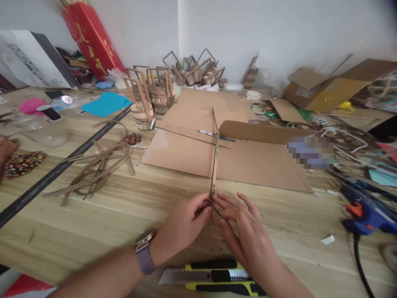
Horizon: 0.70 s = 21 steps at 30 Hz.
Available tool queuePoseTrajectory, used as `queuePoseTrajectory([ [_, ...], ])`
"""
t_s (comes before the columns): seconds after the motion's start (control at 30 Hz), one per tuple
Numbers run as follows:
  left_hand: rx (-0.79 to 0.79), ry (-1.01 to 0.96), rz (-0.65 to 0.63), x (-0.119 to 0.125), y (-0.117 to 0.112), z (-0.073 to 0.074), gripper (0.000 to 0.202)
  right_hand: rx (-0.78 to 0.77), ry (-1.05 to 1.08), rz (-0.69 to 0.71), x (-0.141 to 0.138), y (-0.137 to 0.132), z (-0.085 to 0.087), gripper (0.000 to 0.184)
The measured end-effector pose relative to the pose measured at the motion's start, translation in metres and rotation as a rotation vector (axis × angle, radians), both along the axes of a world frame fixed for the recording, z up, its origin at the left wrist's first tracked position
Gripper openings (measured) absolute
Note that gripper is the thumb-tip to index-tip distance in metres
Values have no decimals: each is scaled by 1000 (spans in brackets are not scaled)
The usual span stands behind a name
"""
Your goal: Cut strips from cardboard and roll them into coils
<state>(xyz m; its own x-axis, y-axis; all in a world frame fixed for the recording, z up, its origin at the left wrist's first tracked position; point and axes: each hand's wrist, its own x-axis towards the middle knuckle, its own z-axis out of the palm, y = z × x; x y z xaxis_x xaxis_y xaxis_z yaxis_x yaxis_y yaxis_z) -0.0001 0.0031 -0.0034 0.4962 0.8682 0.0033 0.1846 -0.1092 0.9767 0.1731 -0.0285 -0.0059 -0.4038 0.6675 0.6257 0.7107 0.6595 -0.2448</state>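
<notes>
A long, narrow strip of corrugated cardboard (pixel 214 165) stands on edge and runs away from me over a flat cardboard sheet (pixel 182 153). Thumb and fingers of my left hand (pixel 189 223) pinch its near end. My right hand (pixel 248 227) is at the same end, its thumb and index finger around a short dark bent tip while the other fingers stay partly stretched. A piece of green tape or paint marks the strip midway. Below my hands lies a yellow and black utility knife (pixel 214 265), partly covered by my right forearm.
Loose cardboard strips (pixel 93 174) lie tangled at left, beside a dish of brown beads (pixel 134 139). Small woven baskets (pixel 142 109) stand at the back. A blue glue gun (pixel 369 219) with its cord is at right. Another person's hand (pixel 8 151) shows at far left.
</notes>
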Motion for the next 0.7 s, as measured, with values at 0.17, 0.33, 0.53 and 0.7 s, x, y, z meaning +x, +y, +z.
queuePoseTrajectory([
  [0.17,-24,-21,20,1,-1,-4,34,4,-26,19,-1,2,1,17],
  [0.33,-40,52,29,0,-1,-6,31,-21,-1,14,-1,1,-2,15],
  [0.53,-21,46,8,1,-1,-5,30,-28,14,18,-1,0,1,16],
  [0.7,4,75,18,0,-2,-2,29,-32,17,34,-1,-1,2,17],
])
